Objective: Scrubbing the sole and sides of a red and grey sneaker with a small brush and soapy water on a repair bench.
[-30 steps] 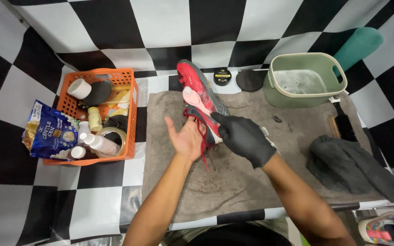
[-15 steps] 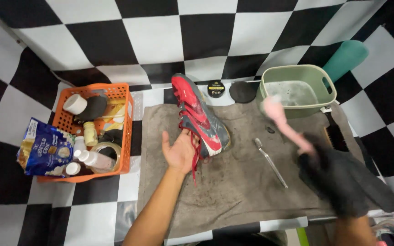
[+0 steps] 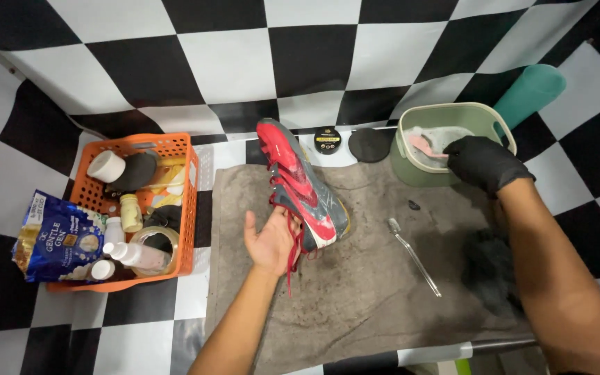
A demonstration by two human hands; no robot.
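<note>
My left hand, bare, grips the heel end of a red and grey sneaker that lies on a grey-brown towel, its red laces hanging down past my palm. My right hand wears a black glove and holds a pink insole over the soapy water inside a pale green tub at the towel's far right corner. A clear-handled toothbrush lies on the towel between my arms.
An orange basket at left holds bottles, tape and a sponge; a blue bag leans on it. A round tin and black lid sit by the checkered wall. A dark cloth lies under my right arm.
My right hand carried the pink insole from the sneaker across to the right and into the green tub. My left hand stays on the sneaker.
</note>
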